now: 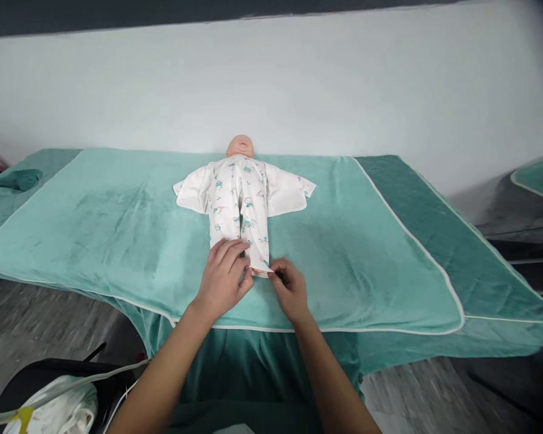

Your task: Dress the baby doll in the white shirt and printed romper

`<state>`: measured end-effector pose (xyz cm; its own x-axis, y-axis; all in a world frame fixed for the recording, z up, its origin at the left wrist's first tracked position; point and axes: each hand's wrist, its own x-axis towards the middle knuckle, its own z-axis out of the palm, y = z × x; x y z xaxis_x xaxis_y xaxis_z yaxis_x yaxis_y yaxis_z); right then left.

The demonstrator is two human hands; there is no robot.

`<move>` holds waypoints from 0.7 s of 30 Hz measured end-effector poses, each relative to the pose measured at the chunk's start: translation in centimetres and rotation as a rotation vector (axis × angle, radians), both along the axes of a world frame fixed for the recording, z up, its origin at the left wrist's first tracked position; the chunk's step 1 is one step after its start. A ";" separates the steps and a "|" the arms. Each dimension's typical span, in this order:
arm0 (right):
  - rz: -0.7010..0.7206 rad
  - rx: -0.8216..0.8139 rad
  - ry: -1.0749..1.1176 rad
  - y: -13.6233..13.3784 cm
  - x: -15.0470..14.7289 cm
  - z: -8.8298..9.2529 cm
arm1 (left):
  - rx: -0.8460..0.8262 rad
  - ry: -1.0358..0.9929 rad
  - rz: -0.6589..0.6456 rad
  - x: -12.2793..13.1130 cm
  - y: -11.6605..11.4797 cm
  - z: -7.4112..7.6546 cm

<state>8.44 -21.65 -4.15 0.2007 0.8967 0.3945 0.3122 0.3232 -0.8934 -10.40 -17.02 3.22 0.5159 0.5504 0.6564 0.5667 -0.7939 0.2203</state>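
Observation:
A baby doll lies on its back on a light teal blanket, dressed in a white printed sleepsuit with its sleeves spread out. My left hand rests on the lower left end of the sleepsuit, fingers curled and pressing the fabric. My right hand pinches the lower right hem of the sleepsuit between thumb and fingers.
The blanket covers a table draped in a darker teal cloth. A rolled teal cloth lies at the far left. A black bin with a white bag stands at the lower left. A white wall runs behind.

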 end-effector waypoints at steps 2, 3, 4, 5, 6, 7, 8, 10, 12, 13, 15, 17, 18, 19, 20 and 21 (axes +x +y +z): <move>0.008 0.005 0.044 0.0 0.1 0.0 | 0.006 -0.027 0.002 0.1 -0.1 0.2; 0.013 0.008 0.060 0.0 0.0 0.0 | 0.003 -0.046 0.005 0.1 -0.1 0.2; 0.015 0.015 0.076 0.1 0.0 0.2 | -0.003 -0.068 0.007 0.2 -0.1 0.3; 0.013 0.023 0.093 0.1 -0.2 0.3 | -0.013 -0.091 0.010 0.3 -0.1 0.4; 0.008 0.033 0.110 0.1 -0.3 0.5 | -0.027 -0.116 0.016 0.4 -0.1 0.4; 0.002 0.045 0.128 0.0 -0.5 0.7 | -0.047 -0.143 0.025 0.6 -0.1 0.5; -0.006 0.059 0.143 0.0 -0.6 1.0 | -0.072 -0.169 0.032 0.7 -0.1 0.5; -0.013 0.081 0.143 -0.1 -0.7 1.5 | -0.131 -0.208 0.038 1.0 -0.1 0.4; 0.012 0.078 0.079 -0.2 -0.5 2.0 | -0.165 -0.209 0.023 1.0 -0.2 0.1; 0.037 0.066 0.024 -0.3 -0.2 2.1 | -0.165 -0.194 0.012 0.9 -0.3 -0.2; 0.090 0.021 -0.100 -0.4 0.6 2.2 | -0.154 -0.138 0.003 0.1 -0.6 -1.0; 0.124 -0.039 -0.177 -0.5 1.4 2.1 | -0.153 -0.074 0.020 -1.1 -0.9 -1.9; 0.131 -0.070 -0.184 -0.5 1.8 2.0 | -0.160 -0.048 0.035 -1.7 -1.1 -2.3; 0.134 -0.104 -0.173 -0.5 2.1 1.9 | -0.168 -0.032 0.053 -2.3 -1.3 -2.8; 0.131 -0.136 -0.152 -0.4 2.2 1.8 | -0.174 -0.028 0.076 -2.8 -1.4 -3.2; 0.126 -0.162 -0.134 -0.3 2.3 1.7 | -0.176 -0.037 0.103 -3.2 -1.6 -3.5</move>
